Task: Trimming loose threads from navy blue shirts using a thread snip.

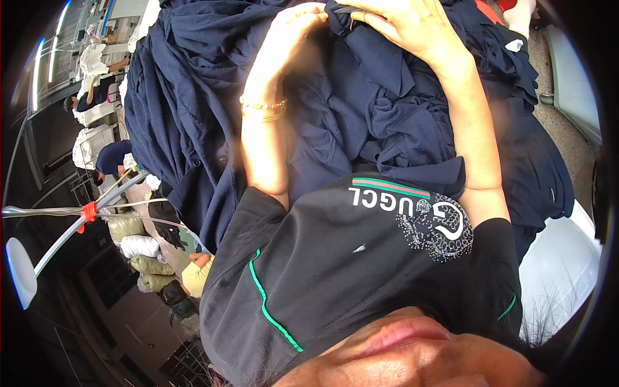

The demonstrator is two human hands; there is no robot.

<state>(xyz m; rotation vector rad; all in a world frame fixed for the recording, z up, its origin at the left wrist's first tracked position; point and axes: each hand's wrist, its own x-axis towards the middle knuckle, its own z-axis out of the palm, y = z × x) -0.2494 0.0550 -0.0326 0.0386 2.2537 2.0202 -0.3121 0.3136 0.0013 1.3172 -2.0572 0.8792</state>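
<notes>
At the far left, a pale bar ends in a white disc [23, 274], and a red tie [88, 213] is wound around the bar where thin pale strands meet it. Beyond it, a co-worker in a dark top [114, 157] bends forward beside white cloth, with stuffed sacks [143, 258] nearer and a yellow sleeve [195, 277] just below. Navy cloth [184, 129] lies in a large, rumpled heap in front of the person, spreading from left of the left forearm to well past the right one. The left hand [302, 24], below a wrist with bracelets [263, 111], has its fingertips closed on the cloth at the top edge. Just beside it, a small dark pointed tool [347, 9] sits at the curled fingers of the right hand [406, 29]; its exact grip is unclear. At the far right stand white panels [572, 84].
</notes>
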